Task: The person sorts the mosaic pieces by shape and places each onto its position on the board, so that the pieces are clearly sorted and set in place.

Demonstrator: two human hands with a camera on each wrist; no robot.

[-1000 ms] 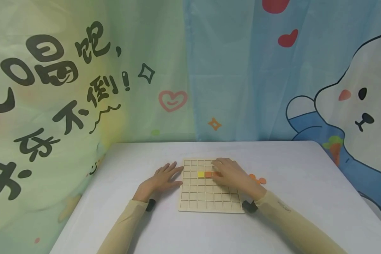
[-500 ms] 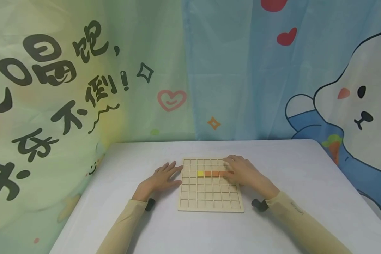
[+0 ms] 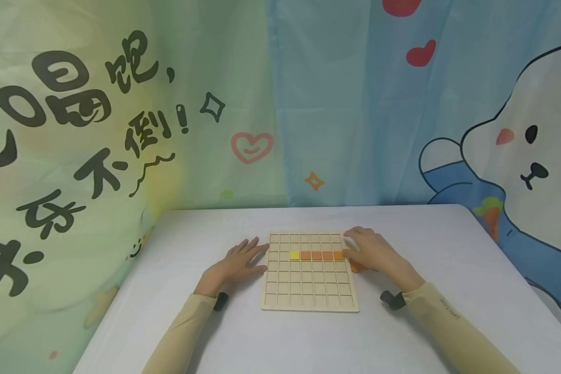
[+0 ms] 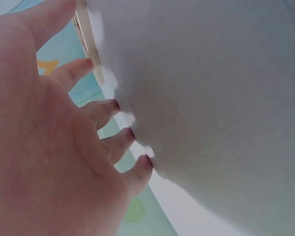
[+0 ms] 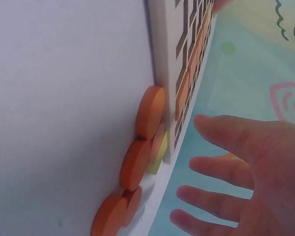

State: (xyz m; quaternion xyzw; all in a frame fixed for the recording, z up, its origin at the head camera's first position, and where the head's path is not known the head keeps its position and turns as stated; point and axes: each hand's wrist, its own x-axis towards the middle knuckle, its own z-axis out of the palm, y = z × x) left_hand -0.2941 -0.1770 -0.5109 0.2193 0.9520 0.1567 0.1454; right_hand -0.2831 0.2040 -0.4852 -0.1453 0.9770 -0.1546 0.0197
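Note:
A square wooden grid board (image 3: 308, 291) lies on the table. In one of its rows sits a yellow square tile (image 3: 294, 255), followed to the right by several orange square tiles (image 3: 316, 255). My left hand (image 3: 236, 266) lies spread at the board's left edge, thumb and index finger touching it or very near. Over the board's right edge hovers my right hand (image 3: 378, 254), its fingers apart and holding nothing in the right wrist view. Below it, several orange round discs (image 5: 151, 113) and a yellow piece (image 5: 160, 160) lie against or close to the board's side, mostly hidden in the head view.
The white table (image 3: 280, 343) runs back to a printed curtain (image 3: 327, 104) with hearts, lettering and a cartoon bear. A black wrist camera (image 3: 392, 300) sits under the right forearm, another (image 3: 221, 301) by the left wrist.
My right hand has moved right, from over the tile row to the board's right edge, uncovering the orange tiles. The left hand stays in place.

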